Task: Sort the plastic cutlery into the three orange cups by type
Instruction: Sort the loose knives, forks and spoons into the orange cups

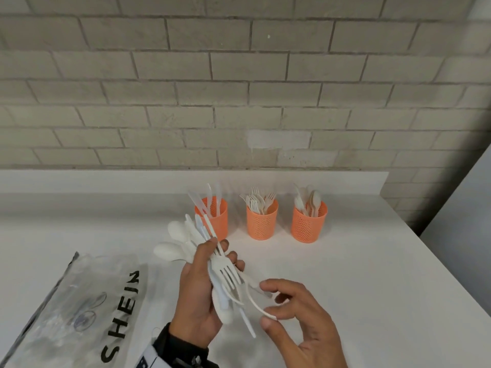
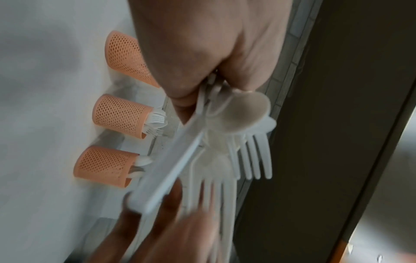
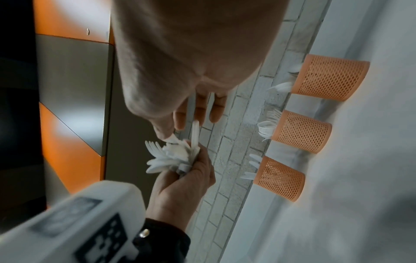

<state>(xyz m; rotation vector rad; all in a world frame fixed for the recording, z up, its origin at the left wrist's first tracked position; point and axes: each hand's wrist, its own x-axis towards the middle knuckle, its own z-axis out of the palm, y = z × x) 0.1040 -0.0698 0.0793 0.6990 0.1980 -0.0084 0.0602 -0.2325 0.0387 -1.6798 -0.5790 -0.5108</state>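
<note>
My left hand point(image 1: 198, 293) is clenched around a mixed bundle of white plastic cutlery point(image 1: 212, 261) held above the white counter point(image 1: 345, 274): spoon bowls fan out at its far left end, and fork tines and a knife point back toward me. My right hand point(image 1: 300, 317) pinches the handle of a single white piece point(image 1: 256, 301) between thumb and forefinger; the handle curves away from the bundle, and I cannot tell for sure what type it is. My other fingers on that hand are loosely spread.

Three orange mesh cups stand in a row near the counter's back edge, below the brick wall point(image 1: 239, 88). The left cup point(image 1: 212, 217) holds clear knives, the middle cup point(image 1: 261, 219) holds forks, and the right cup point(image 1: 309, 224) holds spoons. The bundle's far tips overlap the left cup in the head view.

A clear plastic bag point(image 1: 79, 309) printed SHEIN lies flat on the counter to my left.
</note>
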